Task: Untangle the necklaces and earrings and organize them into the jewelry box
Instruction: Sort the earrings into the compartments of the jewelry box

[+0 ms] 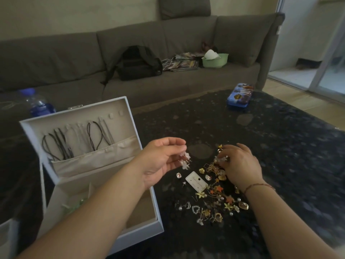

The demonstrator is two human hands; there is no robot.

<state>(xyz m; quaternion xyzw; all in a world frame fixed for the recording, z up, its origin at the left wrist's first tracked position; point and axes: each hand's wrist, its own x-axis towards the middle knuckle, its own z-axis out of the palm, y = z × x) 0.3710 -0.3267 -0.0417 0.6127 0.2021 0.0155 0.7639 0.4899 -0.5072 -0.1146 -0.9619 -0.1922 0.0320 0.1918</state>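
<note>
A white jewelry box (pixel 156 219) stands open at the left, its lid (pixel 29 131) raised. Black and pale necklaces (pixel 78 141) hang inside the lid above a fabric pocket. Loose earrings (pixel 214 200) lie heaped on the dark table in the middle, with a white earring card (pixel 196 182) among them. My left hand (pixel 160 161), palm up, pinches a cluster of white flower earrings (pixel 185 160) just right of the box. My right hand (pixel 240 165) rests on the top of the heap, its fingers curled on a pale earring (pixel 221 158).
A blue tin case (pixel 239 97) lies at the table's far right. A blue-capped water bottle (pixel 36 102) stands behind the box. Beyond the table a grey sofa (pixel 56 58) carries a black backpack (pixel 138 63), magazines and a green bowl (pixel 214 60).
</note>
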